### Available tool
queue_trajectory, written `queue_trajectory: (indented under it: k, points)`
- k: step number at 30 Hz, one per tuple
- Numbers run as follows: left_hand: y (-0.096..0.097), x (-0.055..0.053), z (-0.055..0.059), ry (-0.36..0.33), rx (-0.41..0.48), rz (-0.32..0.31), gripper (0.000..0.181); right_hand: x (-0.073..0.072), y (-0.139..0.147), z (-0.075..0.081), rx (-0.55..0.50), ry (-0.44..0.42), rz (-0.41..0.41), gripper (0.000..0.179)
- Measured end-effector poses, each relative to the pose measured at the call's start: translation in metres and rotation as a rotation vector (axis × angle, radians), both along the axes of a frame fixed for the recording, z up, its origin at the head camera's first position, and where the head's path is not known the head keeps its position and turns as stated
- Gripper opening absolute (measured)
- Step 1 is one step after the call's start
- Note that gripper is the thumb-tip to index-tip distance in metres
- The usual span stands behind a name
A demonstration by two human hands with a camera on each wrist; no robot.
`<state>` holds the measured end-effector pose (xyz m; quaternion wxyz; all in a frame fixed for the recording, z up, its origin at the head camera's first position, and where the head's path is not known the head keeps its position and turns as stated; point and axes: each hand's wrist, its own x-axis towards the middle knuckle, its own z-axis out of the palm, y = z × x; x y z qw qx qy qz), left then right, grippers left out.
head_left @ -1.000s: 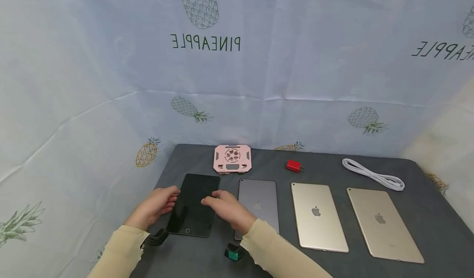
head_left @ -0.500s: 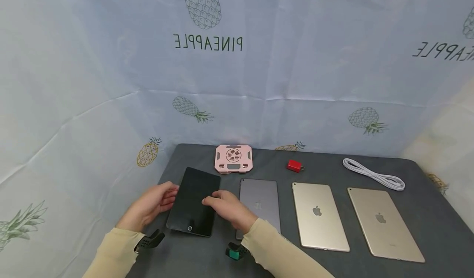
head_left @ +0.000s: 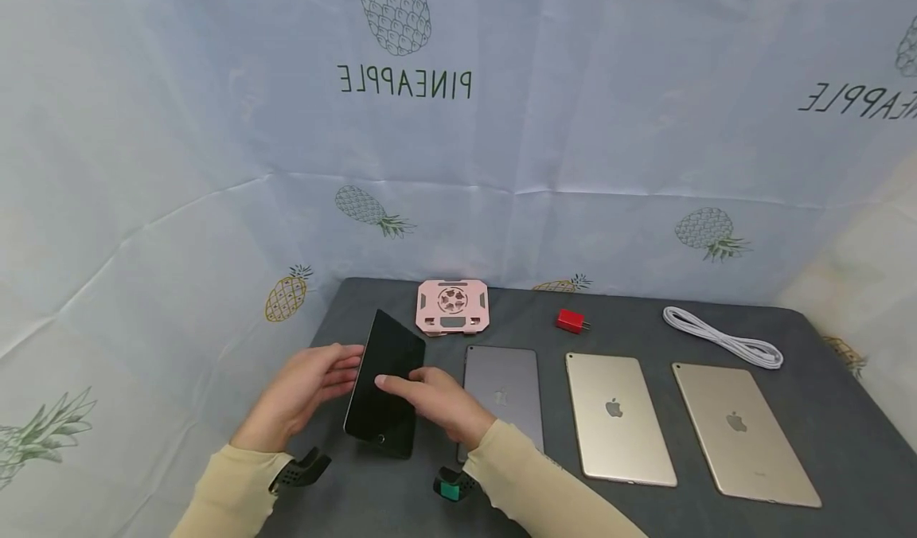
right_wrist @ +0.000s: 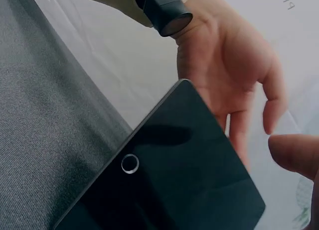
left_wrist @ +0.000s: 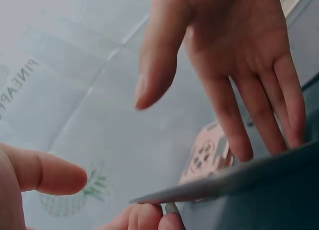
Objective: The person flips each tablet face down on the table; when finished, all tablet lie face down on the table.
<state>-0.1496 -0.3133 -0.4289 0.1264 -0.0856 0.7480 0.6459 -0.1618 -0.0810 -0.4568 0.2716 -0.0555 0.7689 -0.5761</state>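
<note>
A black tablet (head_left: 390, 419) stands tilted on its right long edge, its left side raised and its glossy screen with a round home button facing right. My left hand (head_left: 308, 387) is at the raised edge with fingers straight behind the tablet and the thumb apart from it, as the left wrist view shows. On the screen side is my right hand (head_left: 440, 403), its thumb spread away from the straight fingers (left_wrist: 259, 110), whose tips are near the tablet's lower edge. In the right wrist view the tablet covers part of my left fingers.
To the right lie a grey tablet (head_left: 505, 383), a gold tablet (head_left: 609, 434) and another gold tablet (head_left: 745, 442), backs up. Behind them are a pink stand (head_left: 453, 307), a red charger plug (head_left: 571, 321) and a coiled white cable (head_left: 723, 337) on the dark grey tabletop (head_left: 623, 323).
The black tablet lay flat; its left edge has swung up and to the right. My left hand has followed it rightward, and my right hand has stayed nearly in place.
</note>
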Motion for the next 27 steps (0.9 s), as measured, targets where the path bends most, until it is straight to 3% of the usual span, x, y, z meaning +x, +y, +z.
queue_trajectory:
  k: [5,13,27]
  points:
    - [0.013,0.001,0.005,0.025,0.001,0.016,0.053,0.000,-0.002,0.001,-0.018,-0.006,-0.002,0.100]
    - [0.027,0.005,0.012,0.077,-0.019,-0.064,0.053,-0.001,-0.003,0.002,-0.050,-0.027,-0.009,0.100]
    - [0.032,0.005,0.002,0.085,-0.055,-0.031,0.046,-0.001,-0.002,-0.004,-0.142,-0.050,-0.028,0.090]
